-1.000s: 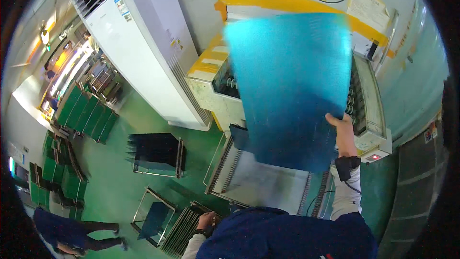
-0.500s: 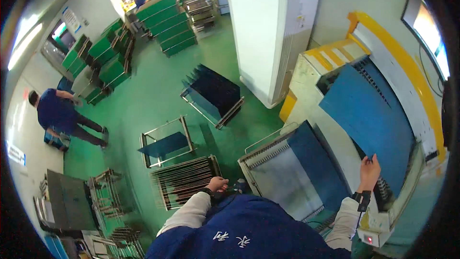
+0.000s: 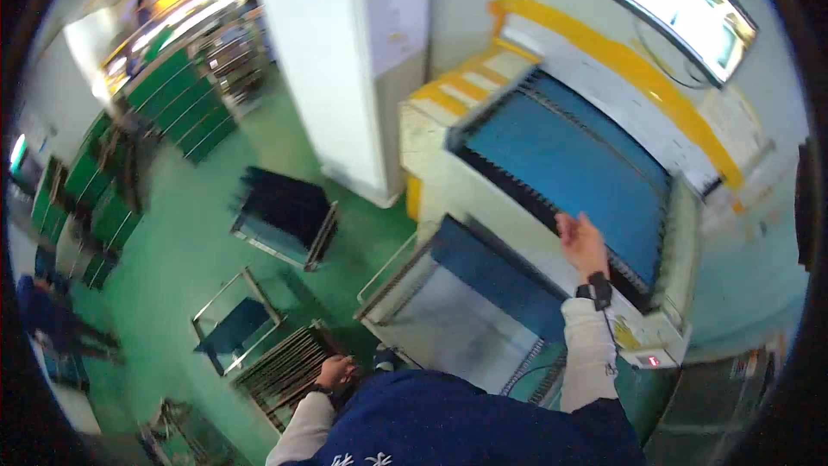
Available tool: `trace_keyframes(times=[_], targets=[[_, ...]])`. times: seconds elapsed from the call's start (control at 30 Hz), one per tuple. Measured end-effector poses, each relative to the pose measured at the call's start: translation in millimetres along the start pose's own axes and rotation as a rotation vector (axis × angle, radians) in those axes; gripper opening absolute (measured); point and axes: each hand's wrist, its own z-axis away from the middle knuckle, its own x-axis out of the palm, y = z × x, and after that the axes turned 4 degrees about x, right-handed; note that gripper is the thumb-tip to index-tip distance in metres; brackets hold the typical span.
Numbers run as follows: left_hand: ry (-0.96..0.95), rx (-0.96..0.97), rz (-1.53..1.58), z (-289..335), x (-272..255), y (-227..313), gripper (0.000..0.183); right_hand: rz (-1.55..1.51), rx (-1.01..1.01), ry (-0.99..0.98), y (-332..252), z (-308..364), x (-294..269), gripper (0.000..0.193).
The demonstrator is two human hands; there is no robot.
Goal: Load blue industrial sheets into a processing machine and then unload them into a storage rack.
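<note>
A blue sheet lies flat in the toothed bed of a white machine edged with yellow tape. My right hand is over the bed's near edge, its fingers apart and holding nothing; I cannot tell whether it touches the sheet. My left hand is low in front of my body, fingers curled, with nothing visible in them. Nearest to it is a slotted rack on the floor. Between my arms and the machine stands a toothed frame with a dark blue panel in it.
On the green floor are a rack of dark panels and a metal frame with one dark panel. Beyond stand a tall white cabinet and stacked green bins. A screen hangs upper right. Another person is at far left.
The blue sheet, raised at an angle in my right hand before, now lies flat in the machine. My right hand has let go of it. The view has swung right.
</note>
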Motion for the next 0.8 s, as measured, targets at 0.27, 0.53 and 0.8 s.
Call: trace_keyframes(times=[0.27,0.53,0.8], targets=[[0.095,-0.106,-0.039,24,22,39,0.021,0.536,-0.223,0.329,-12,20,53,0.03],[0.125,-0.104,-0.14,34,25,46,0.023,1.813,-0.722,0.742,-3,-19,29,0.039],[-0.009,-0.14,0.033,11,0,8,0.022,1.892,-0.63,0.731,-5,-13,28,0.046]])
